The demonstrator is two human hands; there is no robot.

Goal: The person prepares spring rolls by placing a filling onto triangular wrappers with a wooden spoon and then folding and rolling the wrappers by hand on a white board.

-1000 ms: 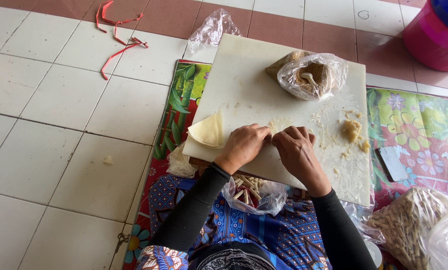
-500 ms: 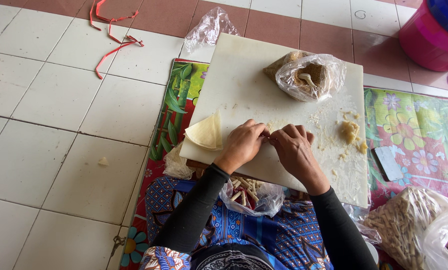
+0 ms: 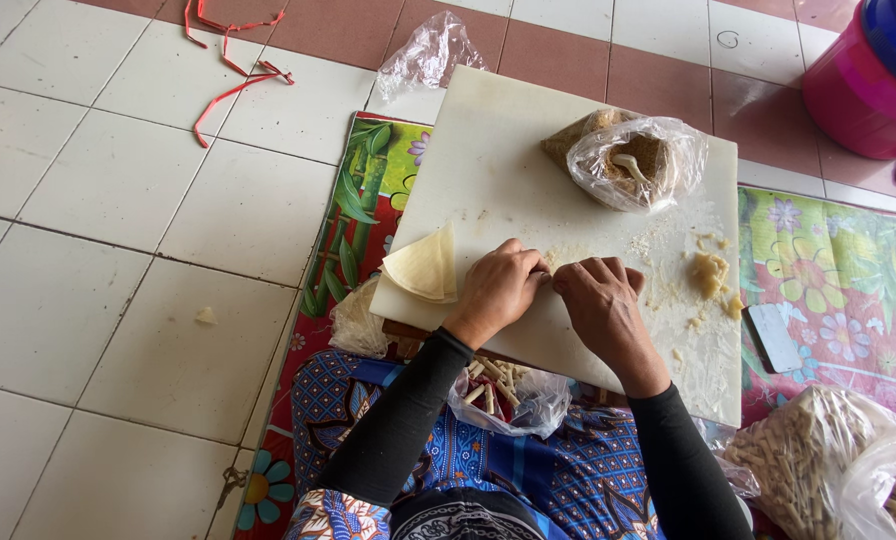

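Both hands rest on a white cutting board (image 3: 488,170) laid across my lap. My left hand (image 3: 498,290) and my right hand (image 3: 598,305) meet fingertip to fingertip, pinching a small pale piece of wrapper with filling that their fingers mostly hide. A stack of thin triangular pastry wrappers (image 3: 425,267) lies just left of my left hand at the board's edge. A clear bag of brown filling (image 3: 630,158) with a spoon sits at the board's far side. A lump of filling (image 3: 709,273) and crumbs lie right of my right hand.
A clear bag of finished small rolls (image 3: 506,392) sits in my lap. Larger bags of rolls (image 3: 818,465) lie at the right on a flowered mat (image 3: 848,290). A pink bucket (image 3: 858,90), an empty plastic bag (image 3: 430,52) and red strings (image 3: 230,62) lie on the tiled floor.
The view has shifted slightly. Both hands stay together at the same spot on the board, fingers working the small piece between them.
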